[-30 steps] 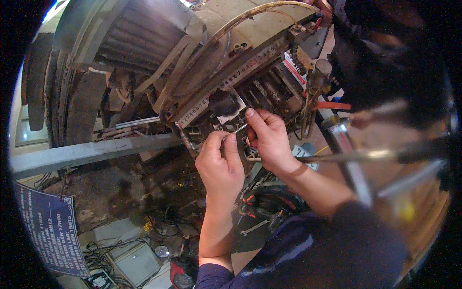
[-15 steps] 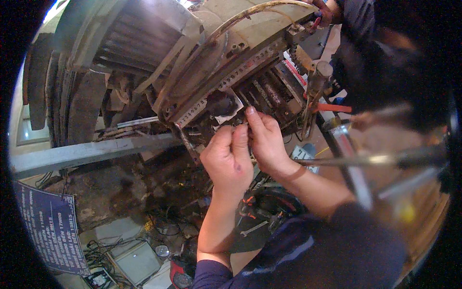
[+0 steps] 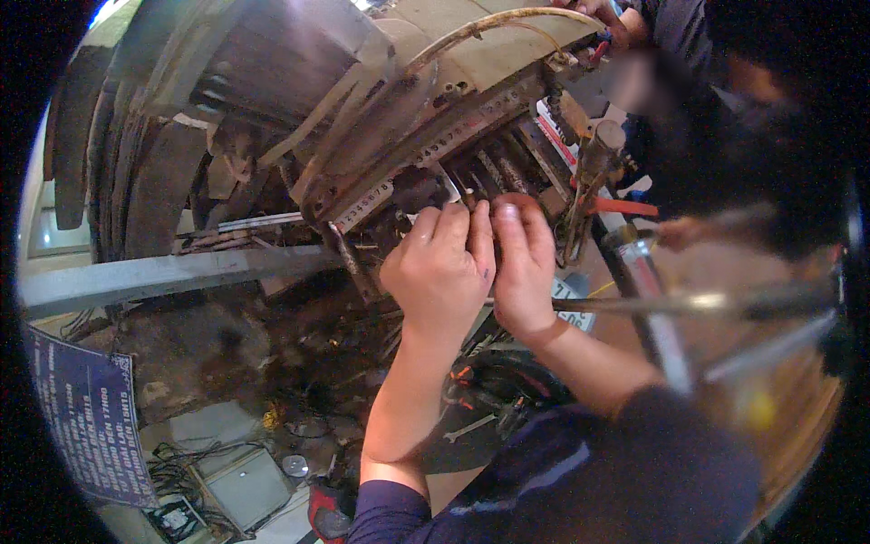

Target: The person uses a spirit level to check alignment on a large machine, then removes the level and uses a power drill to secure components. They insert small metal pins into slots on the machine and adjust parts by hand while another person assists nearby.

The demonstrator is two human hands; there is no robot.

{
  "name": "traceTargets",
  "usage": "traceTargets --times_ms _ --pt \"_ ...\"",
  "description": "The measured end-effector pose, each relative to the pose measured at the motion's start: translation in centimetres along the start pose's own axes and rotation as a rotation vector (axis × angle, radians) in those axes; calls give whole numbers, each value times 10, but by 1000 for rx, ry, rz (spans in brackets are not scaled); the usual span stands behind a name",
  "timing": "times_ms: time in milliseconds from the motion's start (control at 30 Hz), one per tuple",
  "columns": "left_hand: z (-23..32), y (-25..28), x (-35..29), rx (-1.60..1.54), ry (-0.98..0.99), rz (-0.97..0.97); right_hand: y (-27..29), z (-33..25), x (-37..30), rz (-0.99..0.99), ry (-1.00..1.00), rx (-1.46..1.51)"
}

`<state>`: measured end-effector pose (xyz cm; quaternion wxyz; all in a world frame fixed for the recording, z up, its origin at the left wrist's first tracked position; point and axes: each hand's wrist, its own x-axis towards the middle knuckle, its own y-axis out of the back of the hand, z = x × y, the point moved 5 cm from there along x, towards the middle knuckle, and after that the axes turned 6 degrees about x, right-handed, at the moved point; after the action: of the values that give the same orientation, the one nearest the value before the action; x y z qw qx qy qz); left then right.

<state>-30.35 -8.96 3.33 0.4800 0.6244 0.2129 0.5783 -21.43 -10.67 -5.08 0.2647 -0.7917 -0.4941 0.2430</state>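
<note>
My left hand (image 3: 439,263) and my right hand (image 3: 524,267) are close together, both closed, over the near edge of a dark metal machine frame (image 3: 362,210). A small pale tip (image 3: 469,195) shows just beyond the fingers. Whatever the fingers pinch is hidden by the hands. Along the frame runs a strip with a number scale (image 3: 444,136). Just past my left hand lies a dark piece with a white edge (image 3: 419,188). Dark slotted bars (image 3: 498,168) stretch beyond my right hand.
Another person's hand (image 3: 625,27) is at the far right of the machine. A blurred metal rod (image 3: 680,304) reaches in from the right. A grey beam (image 3: 181,276) crosses the left. Below lie a wrench (image 3: 469,428), cables (image 3: 195,462) and a blue sign (image 3: 91,417).
Both hands have shifted slightly right. The right fingers have curled over, and its thumb no longer points up. The other person's head has moved at the upper right.
</note>
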Motion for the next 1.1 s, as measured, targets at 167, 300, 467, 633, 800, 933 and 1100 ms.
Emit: traceTargets --times_ms 167,300,467,633,800,933,1100 --pt "-6 -8 -12 2 -129 117 -15 -47 14 -143 366 -460" --pt "-11 -12 -18 -6 -125 125 -17 -52 21 -113 366 -530" --pt "-15 12 -77 -245 63 241 -33 -74 6 -53 747 -870" --pt "-14 49 -182 -419 135 111 -53 -81 -1 -278 1082 -1702" --pt "-11 84 -255 -590 267 87 -63 -90 -3 -703 1243 -2100" --pt "-5 107 -281 -687 225 135 -69 -89 -2 -1138 1323 -2271" --pt "-4 115 -294 -717 181 146 -72 -85 7 -1189 1060 -2131"
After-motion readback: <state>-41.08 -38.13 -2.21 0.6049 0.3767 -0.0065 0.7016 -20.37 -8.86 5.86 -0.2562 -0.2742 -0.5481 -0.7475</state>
